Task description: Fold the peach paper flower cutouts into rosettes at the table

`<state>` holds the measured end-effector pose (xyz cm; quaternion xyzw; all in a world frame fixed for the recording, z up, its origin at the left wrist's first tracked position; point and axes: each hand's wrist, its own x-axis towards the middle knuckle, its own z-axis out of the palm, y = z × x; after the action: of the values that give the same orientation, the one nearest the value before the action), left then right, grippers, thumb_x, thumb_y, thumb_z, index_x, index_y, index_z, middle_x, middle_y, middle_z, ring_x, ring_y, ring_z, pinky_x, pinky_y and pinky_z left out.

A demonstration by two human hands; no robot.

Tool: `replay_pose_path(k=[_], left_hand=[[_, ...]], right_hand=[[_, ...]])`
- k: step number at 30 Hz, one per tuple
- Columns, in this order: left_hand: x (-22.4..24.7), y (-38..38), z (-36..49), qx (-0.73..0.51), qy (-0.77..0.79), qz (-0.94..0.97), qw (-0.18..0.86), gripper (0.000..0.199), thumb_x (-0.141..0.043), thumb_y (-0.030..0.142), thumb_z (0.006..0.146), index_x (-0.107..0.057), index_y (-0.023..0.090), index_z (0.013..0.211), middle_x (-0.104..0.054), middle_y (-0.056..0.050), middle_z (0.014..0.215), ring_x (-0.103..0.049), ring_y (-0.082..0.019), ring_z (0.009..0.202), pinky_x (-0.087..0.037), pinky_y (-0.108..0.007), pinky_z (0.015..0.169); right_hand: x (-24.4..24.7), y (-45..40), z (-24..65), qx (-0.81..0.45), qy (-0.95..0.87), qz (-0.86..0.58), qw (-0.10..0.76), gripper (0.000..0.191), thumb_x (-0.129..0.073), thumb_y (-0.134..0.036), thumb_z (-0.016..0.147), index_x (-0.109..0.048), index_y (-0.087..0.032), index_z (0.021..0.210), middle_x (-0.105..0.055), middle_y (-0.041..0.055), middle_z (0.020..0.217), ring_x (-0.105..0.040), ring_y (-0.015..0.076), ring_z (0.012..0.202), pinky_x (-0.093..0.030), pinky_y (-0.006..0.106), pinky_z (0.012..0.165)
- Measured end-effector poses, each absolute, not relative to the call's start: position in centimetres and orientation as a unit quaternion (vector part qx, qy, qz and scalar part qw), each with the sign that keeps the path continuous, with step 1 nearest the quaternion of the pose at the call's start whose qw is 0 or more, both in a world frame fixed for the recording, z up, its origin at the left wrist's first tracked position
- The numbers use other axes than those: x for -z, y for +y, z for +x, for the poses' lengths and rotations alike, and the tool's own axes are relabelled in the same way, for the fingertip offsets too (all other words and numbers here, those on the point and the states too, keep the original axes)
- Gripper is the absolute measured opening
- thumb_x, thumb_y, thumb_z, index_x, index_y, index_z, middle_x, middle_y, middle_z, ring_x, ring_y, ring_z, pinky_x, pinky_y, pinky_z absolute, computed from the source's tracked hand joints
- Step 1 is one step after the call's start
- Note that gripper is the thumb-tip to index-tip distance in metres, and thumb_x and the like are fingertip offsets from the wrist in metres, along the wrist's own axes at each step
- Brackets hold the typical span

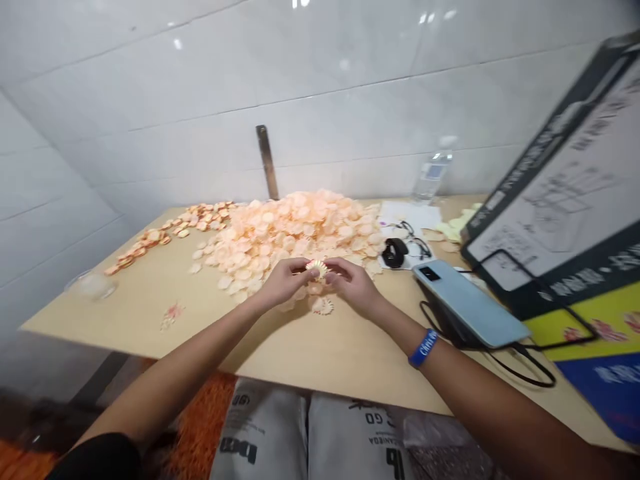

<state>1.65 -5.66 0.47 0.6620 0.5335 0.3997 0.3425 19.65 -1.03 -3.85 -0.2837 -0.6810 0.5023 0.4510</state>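
Observation:
My left hand (pixel 289 282) pinches the left side of a small round ruffled piece (pixel 317 268), cream with reddish edges. On its other side my right hand (pixel 354 285) has its fingers closed against the same piece. Just below the hands, a flat ring-like piece with a notched edge (pixel 323 307) lies on the table. Directly behind them rises a large heap of thin peach-coloured petal-like discs (pixel 300 217). My fingers partly cover the held piece, so its full shape does not show.
Reddish-edged pieces (pixel 143 247) trail along the table's (pixel 320 360) left side, near a clear lid-like dish (pixel 93 285). To the right are a light-blue phone (pixel 470 300) with a black cable, a black watch (pixel 395 253), a water bottle (pixel 433 175) and a large printed box (pixel 565 200).

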Motion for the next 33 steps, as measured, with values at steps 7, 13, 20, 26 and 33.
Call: replay_pose_path(k=[7,13,20,26,33], left_hand=[[2.7,0.1,6.5,-0.503,0.472,0.677,0.258,0.028,-0.053,0.044,0.088,-0.056,0.017,0.080,-0.054,0.001,0.067,-0.053,-0.013,0.064,-0.043,-0.025,0.062],[4.0,0.4,5.1,-0.442,0.496,0.721,0.199,0.027,-0.050,0.039,0.091,-0.057,0.020,0.108,-0.067,-0.004,0.089,-0.060,-0.015,0.071,-0.048,-0.028,0.067],[-0.4,1.4,2.8,-0.395,0.527,0.750,0.066,0.033,-0.037,0.034,0.097,-0.066,0.020,0.104,-0.069,-0.010,0.109,-0.062,-0.023,0.103,-0.047,-0.038,0.092],[-1.0,-3.0,3.1,-0.135,0.556,0.818,0.063,0.063,-0.058,0.062,0.082,-0.055,0.024,0.131,-0.043,-0.015,0.148,-0.040,-0.042,0.134,-0.040,-0.056,0.102],[3.8,-3.6,4.1,-0.143,0.557,0.818,0.004,0.022,-0.046,0.031,0.093,-0.062,0.022,0.106,-0.063,-0.010,0.120,-0.057,-0.026,0.112,-0.047,-0.038,0.091]], right_hand=[[3.7,2.0,20.7,-0.458,-0.608,-0.341,0.552,0.027,-0.069,-0.045,0.074,-0.061,-0.021,0.083,-0.060,0.0029,0.081,-0.059,0.0180,0.075,-0.049,0.027,0.057],[4.6,1.9,20.5,-0.386,-0.660,-0.357,0.537,0.016,-0.059,-0.037,0.085,-0.061,-0.021,0.085,-0.061,0.0046,0.085,-0.060,0.0183,0.078,-0.050,0.028,0.062],[4.5,1.9,20.7,-0.252,-0.656,-0.425,0.571,0.014,-0.058,-0.036,0.087,-0.058,-0.022,0.087,-0.060,0.0058,0.086,-0.058,0.0195,0.078,-0.051,0.031,0.066],[4.4,1.9,20.9,-0.278,-0.634,-0.423,0.585,0.020,-0.057,-0.040,0.087,-0.057,-0.021,0.089,-0.061,0.0065,0.087,-0.059,0.0203,0.082,-0.051,0.031,0.066],[4.5,2.2,20.9,-0.277,-0.616,-0.411,0.612,0.018,-0.055,-0.038,0.087,-0.056,-0.020,0.088,-0.058,0.0061,0.085,-0.057,0.0200,0.081,-0.050,0.030,0.061]])
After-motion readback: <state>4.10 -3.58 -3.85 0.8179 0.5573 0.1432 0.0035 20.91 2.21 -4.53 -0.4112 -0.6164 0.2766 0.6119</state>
